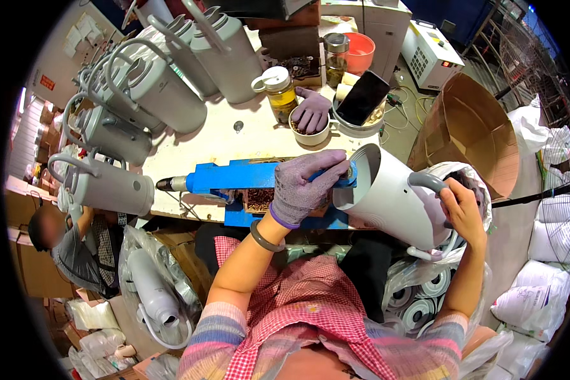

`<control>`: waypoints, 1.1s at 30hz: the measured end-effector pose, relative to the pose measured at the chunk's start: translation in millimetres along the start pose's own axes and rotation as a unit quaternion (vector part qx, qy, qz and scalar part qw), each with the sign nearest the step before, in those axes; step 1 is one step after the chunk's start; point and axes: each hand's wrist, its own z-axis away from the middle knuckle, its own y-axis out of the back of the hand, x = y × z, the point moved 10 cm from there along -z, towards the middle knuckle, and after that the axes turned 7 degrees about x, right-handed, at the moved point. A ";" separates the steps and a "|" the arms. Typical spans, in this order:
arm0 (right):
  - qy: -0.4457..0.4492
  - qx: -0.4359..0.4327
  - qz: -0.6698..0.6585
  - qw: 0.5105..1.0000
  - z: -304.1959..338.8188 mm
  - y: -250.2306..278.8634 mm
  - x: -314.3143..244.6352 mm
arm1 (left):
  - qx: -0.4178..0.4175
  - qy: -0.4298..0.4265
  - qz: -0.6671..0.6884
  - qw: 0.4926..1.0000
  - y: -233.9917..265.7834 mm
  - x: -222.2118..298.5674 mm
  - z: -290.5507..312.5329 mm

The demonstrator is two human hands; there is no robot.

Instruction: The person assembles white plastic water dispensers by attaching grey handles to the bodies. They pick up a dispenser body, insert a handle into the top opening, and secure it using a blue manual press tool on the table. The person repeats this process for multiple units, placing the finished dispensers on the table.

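Note:
My left hand, in a grey-purple knit glove, lies on the right end of a blue bench fixture, its fingers closed and bent together. What they pinch there, if anything, is too small to make out. My bare right hand is wrapped round the dark grey handle of a light grey jug body. The jug is tilted on its side, its wide open end around or close against the fixture's right end. A black-and-metal chuck tip forms the fixture's left end.
Several grey jugs with looped handles stand along the table's left. A spare glove rests on a white mug; a jar, phone and red tub are beyond. Bagged jug parts flank my legs. A cardboard box stands right.

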 end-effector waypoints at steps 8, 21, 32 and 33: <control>0.038 0.023 0.062 0.997 -14.4 17.5 -31.1 | -0.009 0.162 0.103 0.981 -16.2 -30.7 4.7; 0.130 -0.075 0.197 0.969 -64.5 -14.4 -138.8 | -0.029 0.292 0.327 0.898 4.3 -46.7 20.5; 0.210 -0.098 0.249 0.940 -72.7 -74.5 -170.2 | -0.006 0.349 0.149 0.925 -1.9 -57.9 48.9; 0.228 -0.091 0.233 0.941 -72.9 -76.4 -166.6 | -0.015 0.335 0.132 0.933 -1.2 -57.6 47.2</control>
